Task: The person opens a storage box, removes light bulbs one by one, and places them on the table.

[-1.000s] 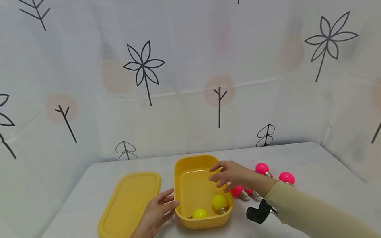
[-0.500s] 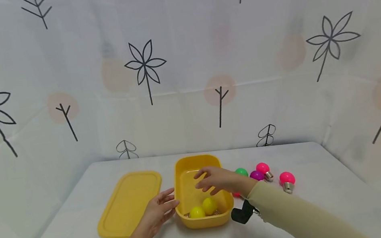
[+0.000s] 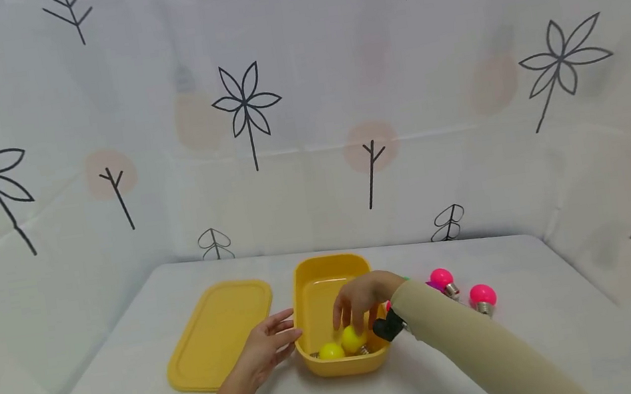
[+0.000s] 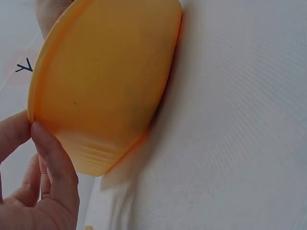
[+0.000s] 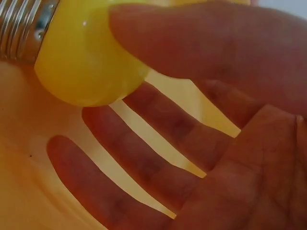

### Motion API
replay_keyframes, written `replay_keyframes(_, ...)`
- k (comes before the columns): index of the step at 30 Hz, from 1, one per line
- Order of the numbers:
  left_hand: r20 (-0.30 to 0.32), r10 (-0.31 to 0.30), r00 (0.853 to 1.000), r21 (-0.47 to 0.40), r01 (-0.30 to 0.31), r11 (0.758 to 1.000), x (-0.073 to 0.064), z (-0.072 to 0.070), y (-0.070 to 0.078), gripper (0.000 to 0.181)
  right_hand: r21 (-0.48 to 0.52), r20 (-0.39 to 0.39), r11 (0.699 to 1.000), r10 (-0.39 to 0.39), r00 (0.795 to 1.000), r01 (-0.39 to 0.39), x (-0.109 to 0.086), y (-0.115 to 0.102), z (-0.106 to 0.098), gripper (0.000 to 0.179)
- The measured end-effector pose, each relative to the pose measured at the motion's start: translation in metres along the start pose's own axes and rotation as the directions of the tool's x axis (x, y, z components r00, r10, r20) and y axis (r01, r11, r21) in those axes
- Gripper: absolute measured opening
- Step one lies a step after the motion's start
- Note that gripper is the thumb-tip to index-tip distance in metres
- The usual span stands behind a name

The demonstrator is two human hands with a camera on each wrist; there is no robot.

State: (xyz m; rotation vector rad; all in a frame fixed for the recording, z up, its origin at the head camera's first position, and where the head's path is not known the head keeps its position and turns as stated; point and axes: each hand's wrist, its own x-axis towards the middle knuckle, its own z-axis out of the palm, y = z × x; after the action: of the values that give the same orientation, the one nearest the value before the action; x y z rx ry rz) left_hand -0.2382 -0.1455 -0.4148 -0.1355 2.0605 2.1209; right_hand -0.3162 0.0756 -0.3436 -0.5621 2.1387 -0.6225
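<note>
A deep yellow plastic box (image 3: 347, 366) stands on the table without its lid. Inside its near end lie two yellow light bulbs, a left bulb (image 3: 331, 351) and a right bulb (image 3: 352, 340). My right hand (image 3: 361, 298) reaches down into the box, its thumb and fingertips around the right bulb. In the right wrist view that bulb (image 5: 91, 52) shows its metal screw base, with my thumb over the globe and fingertips against its other side. My left hand (image 3: 264, 349) pinches the box's left rim between thumb and finger, plainer in the left wrist view.
The flat yellow lid (image 3: 220, 335) lies left of the box. To the right rest pink bulbs (image 3: 483, 295) and a purple bulb (image 3: 436, 286), with others partly hidden behind my right sleeve (image 3: 462, 338). A patterned cloth (image 3: 301, 91) hangs behind the white table.
My right hand has moved left over the box and then down to the right yellow bulb. That bulb rolled left beside the other one earlier. The left hand stays on the rim.
</note>
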Motion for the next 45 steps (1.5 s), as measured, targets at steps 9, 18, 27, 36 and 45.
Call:
replay_keyframes(9, 0.007, 0.008, 1.000, 0.001, -0.008, 1.000, 0.000, 0.002, 0.002, 0.056, 0.009, 0.109, 1.000, 0.015, 0.994, -0.016, 0.002, 0.003, -0.002, 0.027)
replay_keyframes(18, -0.013, -0.001, 1.000, 0.015, 0.001, 1.000, -0.001, 0.001, 0.000, 0.057, 0.093, -0.116, 0.994, -0.040, 0.992, 0.051, -0.016, 0.006, 0.000, 0.020)
replay_keyframes(27, -0.014, -0.009, 1.000, -0.020, 0.009, 1.000, 0.001, 0.001, -0.001, 0.056, 0.154, -0.395, 0.977, -0.077, 0.915, 0.148, -0.039, 0.021, 0.013, 0.027)
replay_keyframes(36, -0.008, -0.013, 1.000, -0.029, 0.013, 0.999, -0.001, 0.003, 0.001, 0.054, 0.208, -0.606, 0.955, -0.043, 0.794, 0.211, -0.061, 0.038, 0.030, 0.035)
replay_keyframes(45, -0.009, -0.016, 1.000, -0.034, 0.016, 0.999, 0.001, 0.003, 0.000, 0.053, 0.233, -0.729, 0.942, 0.005, 0.684, 0.241, -0.079, 0.056, 0.046, 0.035)
